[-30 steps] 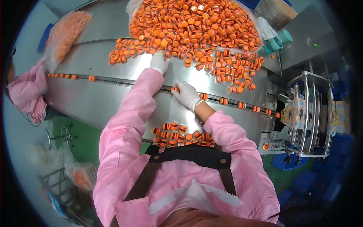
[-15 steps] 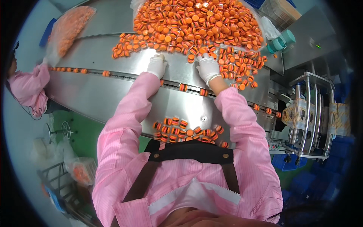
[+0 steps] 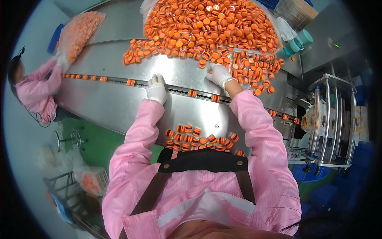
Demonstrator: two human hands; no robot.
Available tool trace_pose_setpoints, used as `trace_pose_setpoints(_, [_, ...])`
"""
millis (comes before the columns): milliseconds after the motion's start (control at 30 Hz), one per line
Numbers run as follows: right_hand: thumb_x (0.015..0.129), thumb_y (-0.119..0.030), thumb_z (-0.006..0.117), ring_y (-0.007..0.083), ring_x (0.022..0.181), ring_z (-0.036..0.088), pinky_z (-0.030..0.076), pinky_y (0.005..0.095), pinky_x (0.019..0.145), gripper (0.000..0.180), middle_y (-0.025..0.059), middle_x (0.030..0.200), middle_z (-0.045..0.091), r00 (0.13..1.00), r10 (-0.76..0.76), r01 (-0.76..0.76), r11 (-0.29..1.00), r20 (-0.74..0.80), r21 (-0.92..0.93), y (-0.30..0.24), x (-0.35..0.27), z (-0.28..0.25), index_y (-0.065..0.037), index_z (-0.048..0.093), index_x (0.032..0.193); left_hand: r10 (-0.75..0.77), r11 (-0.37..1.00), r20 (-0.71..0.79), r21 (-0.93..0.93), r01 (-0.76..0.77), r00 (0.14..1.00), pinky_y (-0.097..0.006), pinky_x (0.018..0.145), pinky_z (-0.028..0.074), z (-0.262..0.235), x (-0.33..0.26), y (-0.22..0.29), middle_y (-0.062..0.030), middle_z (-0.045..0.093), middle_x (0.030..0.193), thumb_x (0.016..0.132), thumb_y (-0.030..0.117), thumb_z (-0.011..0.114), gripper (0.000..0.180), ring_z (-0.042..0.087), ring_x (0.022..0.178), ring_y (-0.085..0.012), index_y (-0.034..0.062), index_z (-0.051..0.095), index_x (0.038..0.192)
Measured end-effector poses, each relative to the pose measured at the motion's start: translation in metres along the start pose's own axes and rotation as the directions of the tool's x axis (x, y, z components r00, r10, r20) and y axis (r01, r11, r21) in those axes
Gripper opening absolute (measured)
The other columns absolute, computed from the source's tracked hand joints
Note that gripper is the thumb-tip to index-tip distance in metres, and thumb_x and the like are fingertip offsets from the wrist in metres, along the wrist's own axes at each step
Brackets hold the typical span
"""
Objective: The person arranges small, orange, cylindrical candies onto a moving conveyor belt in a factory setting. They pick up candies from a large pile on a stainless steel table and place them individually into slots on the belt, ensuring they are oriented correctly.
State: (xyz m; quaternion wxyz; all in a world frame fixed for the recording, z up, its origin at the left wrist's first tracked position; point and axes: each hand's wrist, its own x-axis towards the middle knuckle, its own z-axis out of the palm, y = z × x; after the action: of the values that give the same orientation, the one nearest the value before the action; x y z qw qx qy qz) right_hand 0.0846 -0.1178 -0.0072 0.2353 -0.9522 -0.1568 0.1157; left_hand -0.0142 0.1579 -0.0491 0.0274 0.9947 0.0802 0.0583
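Note:
My left hand (image 3: pixel 156 89), in a white glove, lies over the narrow conveyor channel (image 3: pixel 179 91) with its fingers stretched forward; nothing shows in it. My right hand (image 3: pixel 220 75), also gloved, is at the near edge of a heap of round orange-and-black layered pieces (image 3: pixel 211 28). Its fingers are bent down and drawn together; whatever they hold is hidden. One loose piece (image 3: pixel 202 63) lies just beyond those fingertips. Spaced along the channel are similar pieces, among them one (image 3: pixel 192 93) between my hands and another (image 3: pixel 131 82) left of my left hand.
Another group of pieces (image 3: pixel 187 137) lies at the table's near edge against my apron. At the left, a person in pink (image 3: pixel 36 89) handles a filled clear bag (image 3: pixel 81 34). A roller machine with printed film (image 3: pixel 318 119) stands right; teal cups (image 3: pixel 294 46) sit at back right.
My left hand has come back from near the heap to the channel, its fingers straighter. My right hand has drawn slightly nearer. Pieces on the channel have shifted right.

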Motion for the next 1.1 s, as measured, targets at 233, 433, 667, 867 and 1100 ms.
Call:
trace_pose_setpoints(233, [0.083, -0.022, 0.059, 0.0325, 0.101, 0.059, 0.045, 0.0359, 0.089, 0.034, 0.0225, 0.103, 0.062, 0.998, -0.069, 0.054, 0.847, 0.008, 0.529, -0.007, -0.040, 0.008, -0.003, 0.064, 0.111, 0.288, 0.897, -0.208, -0.284, -0.340, 0.935, -0.045, 0.096, 0.042, -0.039, 0.024, 0.044, -0.0176, 0.049, 0.129, 0.084, 0.015, 0.059, 0.045, 0.048, 0.115, -0.0381, 0.0061, 0.049, 0.127])
trace_pose_setpoints(433, [0.082, -0.027, 0.061, 0.0362, 0.100, 0.060, 0.046, 0.0403, 0.089, 0.039, 0.0247, 0.103, 0.062, 0.973, -0.015, -0.059, 0.949, 0.231, 0.310, -0.027, -0.067, 0.009, -0.001, 0.055, 0.110, 0.592, 0.752, 0.018, -0.374, -0.543, 0.806, -0.042, 0.093, 0.044, -0.029, 0.097, 0.107, -0.0171, 0.054, 0.122, 0.084, 0.018, 0.060, 0.035, 0.052, 0.111, -0.0348, 0.0091, 0.056, 0.118])
trace_pose_setpoints(667, [0.082, -0.027, 0.059, 0.0414, 0.093, 0.059, 0.048, 0.0442, 0.085, 0.034, 0.0253, 0.105, 0.056, 0.988, 0.139, -0.146, 0.982, 0.065, 0.119, -0.016, -0.095, 0.023, 0.000, 0.055, 0.102, 0.669, 0.720, 0.146, -0.370, -0.587, 0.728, -0.045, 0.081, 0.047, -0.011, 0.111, 0.129, -0.0195, 0.059, 0.103, 0.082, 0.015, 0.056, 0.019, 0.059, 0.095, -0.0369, 0.0064, 0.056, 0.100])
trace_pose_setpoints(867, [0.082, -0.029, 0.061, 0.0396, 0.086, 0.062, 0.052, 0.0435, 0.080, 0.035, 0.0238, 0.104, 0.056, 0.957, 0.289, -0.290, 0.957, -0.011, -0.021, -0.004, -0.108, 0.018, 0.001, 0.054, 0.101, 0.540, 0.734, 0.179, -0.579, -0.356, 0.822, -0.037, 0.076, 0.050, -0.026, 0.106, 0.110, -0.0130, 0.064, 0.089, 0.083, 0.015, 0.059, 0.023, 0.063, 0.083, -0.0289, 0.0057, 0.059, 0.104])
trace_pose_setpoints(1100, [0.086, -0.039, 0.059, 0.0327, 0.082, 0.066, 0.051, 0.0439, 0.070, 0.037, 0.0174, 0.079, 0.065, 0.983, 0.147, -0.144, 0.989, -0.114, 0.030, -0.036, -0.109, 0.008, -0.003, 0.059, 0.092, 0.075, 0.089, 0.198, -0.978, 0.191, 0.977, -0.022, 0.066, 0.051, -0.028, 0.069, 0.021, -0.0040, 0.060, 0.087, 0.090, 0.011, 0.058, 0.021, 0.061, 0.074, -0.0116, 0.0036, 0.060, 0.109])
